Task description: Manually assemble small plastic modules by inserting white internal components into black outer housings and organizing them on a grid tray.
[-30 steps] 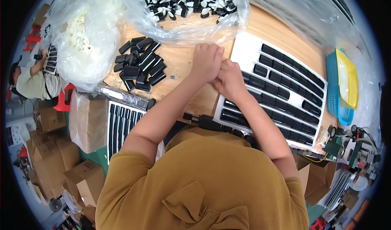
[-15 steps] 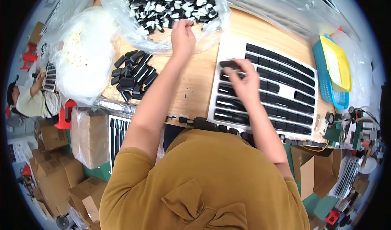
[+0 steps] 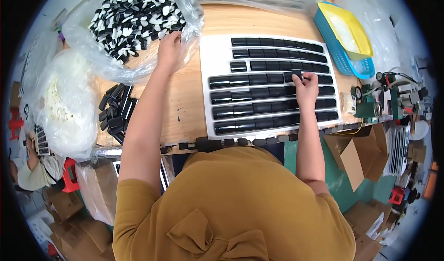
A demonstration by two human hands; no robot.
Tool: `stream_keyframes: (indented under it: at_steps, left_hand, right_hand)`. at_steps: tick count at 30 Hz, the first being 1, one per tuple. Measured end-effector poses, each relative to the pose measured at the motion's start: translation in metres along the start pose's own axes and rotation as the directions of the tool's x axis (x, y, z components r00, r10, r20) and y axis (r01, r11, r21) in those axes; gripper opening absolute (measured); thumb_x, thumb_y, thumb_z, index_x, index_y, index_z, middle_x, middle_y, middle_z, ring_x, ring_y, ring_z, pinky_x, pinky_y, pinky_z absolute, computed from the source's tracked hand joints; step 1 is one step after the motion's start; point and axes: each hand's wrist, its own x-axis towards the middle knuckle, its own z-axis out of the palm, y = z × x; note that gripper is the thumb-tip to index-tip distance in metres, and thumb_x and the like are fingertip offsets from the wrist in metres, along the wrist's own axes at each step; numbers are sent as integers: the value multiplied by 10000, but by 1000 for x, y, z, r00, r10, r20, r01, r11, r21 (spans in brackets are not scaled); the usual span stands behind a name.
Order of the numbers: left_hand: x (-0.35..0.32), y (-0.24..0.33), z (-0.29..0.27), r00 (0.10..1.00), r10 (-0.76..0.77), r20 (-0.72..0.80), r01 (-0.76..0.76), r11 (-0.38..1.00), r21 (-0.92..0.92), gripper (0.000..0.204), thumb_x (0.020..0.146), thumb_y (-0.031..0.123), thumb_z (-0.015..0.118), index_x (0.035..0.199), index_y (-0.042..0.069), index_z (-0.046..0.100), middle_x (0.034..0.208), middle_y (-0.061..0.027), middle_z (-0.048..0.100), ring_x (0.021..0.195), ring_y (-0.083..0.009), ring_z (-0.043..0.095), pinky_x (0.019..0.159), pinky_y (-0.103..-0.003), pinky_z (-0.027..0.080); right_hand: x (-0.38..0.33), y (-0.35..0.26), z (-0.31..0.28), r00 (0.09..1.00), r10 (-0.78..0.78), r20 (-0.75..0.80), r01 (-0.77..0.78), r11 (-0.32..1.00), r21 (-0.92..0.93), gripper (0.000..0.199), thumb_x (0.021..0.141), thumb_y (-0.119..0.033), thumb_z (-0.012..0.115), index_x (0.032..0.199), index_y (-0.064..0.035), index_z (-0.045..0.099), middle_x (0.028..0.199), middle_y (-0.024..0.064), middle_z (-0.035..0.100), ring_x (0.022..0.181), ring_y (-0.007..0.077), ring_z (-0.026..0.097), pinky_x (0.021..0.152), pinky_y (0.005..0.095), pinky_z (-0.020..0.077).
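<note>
The white panel (image 3: 217,67) with rows of black keys lies flat on the counter (image 3: 189,108), at the picture's centre. The right hand (image 3: 306,87) rests on its third row, fingers (image 3: 296,78) pinched together on one black key (image 3: 296,74). At 10 o'clock from the panel, the left hand (image 3: 169,50) reaches into a clear bag (image 3: 92,53) of black and white pieces; its fingers are partly hidden, so I cannot tell their state. A pile of black keys (image 3: 115,110) lies at 8 o'clock, a blue basket (image 3: 344,62) at 2 o'clock.

One head-worn fisheye camera looks steeply down, close above the wooden workbench (image 3: 194,104).
</note>
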Motion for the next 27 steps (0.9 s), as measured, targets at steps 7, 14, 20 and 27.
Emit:
stream_keyframes:
  at_steps: [7, 14, 20, 27]
  left_hand:
    - [-2, 13, -4, 993, -114, -33, 110, 988, -109, 144, 851, 126, 638, 974, 52, 636, 801, -139, 649, 709, -283, 627, 666, -357, 492]
    - [-31, 58, -54, 910, -267, -317, 111, 893, -436, 133, 924, 110, 596, 1004, 4, 596, 802, -2, 594, 699, -79, 523, 618, -230, 426]
    - [-127, 100, -69, 953, -268, -141, 221, 934, -280, 133, 927, 118, 601, 1013, 16, 600, 871, -10, 606, 740, -83, 546, 696, -224, 442]
    - [-182, 89, -57, 976, -205, -72, 198, 976, -86, 139, 884, 60, 625, 1018, 26, 624, 960, -94, 608, 865, -166, 572, 775, -276, 460]
  right_hand:
    - [-11, -9, -10, 945, -321, -58, 232, 786, -573, 271, 842, -368, 675, 917, -108, 694, 915, 104, 653, 878, 328, 607, 753, 425, 502]
    - [18, 22, -32, 972, -167, -165, -9, 677, -736, 350, 826, -429, 670, 1004, -131, 719, 1040, 97, 614, 1005, 310, 551, 819, 452, 464]
    - [8, 10, -19, 973, -161, -168, -15, 676, -736, 373, 829, -448, 664, 1017, -132, 724, 1045, 99, 627, 1012, 301, 552, 820, 458, 453]
    - [20, -8, -20, 974, 54, -219, -196, 683, -704, 494, 782, -516, 691, 1045, -99, 662, 1058, 125, 654, 1041, 334, 579, 832, 485, 454]
